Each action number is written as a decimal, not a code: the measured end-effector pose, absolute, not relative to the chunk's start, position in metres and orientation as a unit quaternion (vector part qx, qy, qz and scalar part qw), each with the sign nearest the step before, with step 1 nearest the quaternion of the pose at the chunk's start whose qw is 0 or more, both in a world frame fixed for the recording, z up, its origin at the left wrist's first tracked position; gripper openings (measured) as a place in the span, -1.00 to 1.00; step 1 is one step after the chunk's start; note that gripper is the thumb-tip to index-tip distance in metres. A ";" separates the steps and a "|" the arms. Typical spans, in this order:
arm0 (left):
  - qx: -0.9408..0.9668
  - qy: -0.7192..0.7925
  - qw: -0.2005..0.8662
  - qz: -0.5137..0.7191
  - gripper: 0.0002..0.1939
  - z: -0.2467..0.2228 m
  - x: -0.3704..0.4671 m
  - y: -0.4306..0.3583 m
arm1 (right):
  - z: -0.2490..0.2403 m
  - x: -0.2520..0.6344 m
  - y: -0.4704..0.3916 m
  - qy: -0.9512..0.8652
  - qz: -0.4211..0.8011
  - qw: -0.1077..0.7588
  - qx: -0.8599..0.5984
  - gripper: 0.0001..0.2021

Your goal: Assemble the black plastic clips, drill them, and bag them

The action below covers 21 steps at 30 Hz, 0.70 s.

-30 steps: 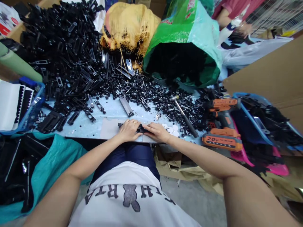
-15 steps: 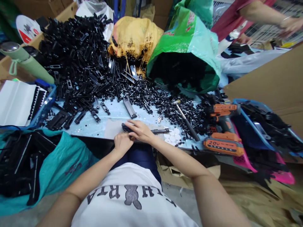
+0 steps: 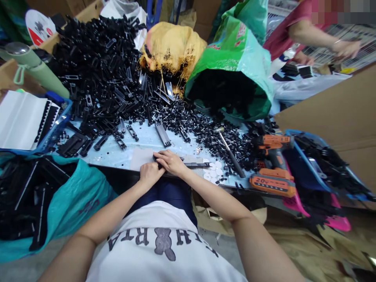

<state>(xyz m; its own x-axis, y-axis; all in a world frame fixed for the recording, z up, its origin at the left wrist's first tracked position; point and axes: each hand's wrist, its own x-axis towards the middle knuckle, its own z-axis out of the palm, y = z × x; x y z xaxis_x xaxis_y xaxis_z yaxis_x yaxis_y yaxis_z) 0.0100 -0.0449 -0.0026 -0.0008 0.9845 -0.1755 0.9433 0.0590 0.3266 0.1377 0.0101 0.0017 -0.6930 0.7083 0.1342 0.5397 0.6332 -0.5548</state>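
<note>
At the front edge of the table, a long narrow black part (image 3: 198,165) lies beneath my hands, its right end showing past my right hand. My left hand (image 3: 150,174) is closed at its left end, fingers curled; the grip is partly hidden. Over the part's left portion my right hand (image 3: 170,162) is closed, fingers pressed down and touching my left hand. A flat grey plate (image 3: 141,158) is partly under the hands. Several white round discs (image 3: 216,168) lie by the part's right end. Beyond my hands sits a grey ribbed part (image 3: 162,135).
A hammer (image 3: 229,150) and an orange cordless drill (image 3: 274,164) lie to the right. Heaped black parts (image 3: 96,74) and small pins (image 3: 179,113) cover the back. A green bag (image 3: 229,58) stands behind; a teal bag (image 3: 85,196) hangs front left. Another person's hand (image 3: 346,49) is far right.
My hands stay on the black part; the right fingers have drawn closer over it and the left hand. The view has shifted slightly. The other person's hand has moved left and down.
</note>
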 end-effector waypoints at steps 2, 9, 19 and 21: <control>0.721 0.665 0.179 0.074 -0.54 -0.004 0.002 -0.045 | 0.006 0.133 0.020 -0.855 0.324 0.170 -0.368 -0.54; 0.852 0.472 0.000 0.227 -0.68 -0.006 -0.014 -0.033 | 0.019 0.162 0.062 -0.715 0.349 0.326 -0.510 -0.42; 0.899 0.426 0.056 0.078 -0.51 -0.002 0.014 0.009 | -0.002 0.273 -0.004 -0.885 -0.040 0.124 -0.447 -0.44; 0.890 0.440 0.086 0.089 -0.48 0.009 0.010 0.006 | 0.014 0.272 -0.004 -0.902 -0.020 0.134 -0.411 -0.41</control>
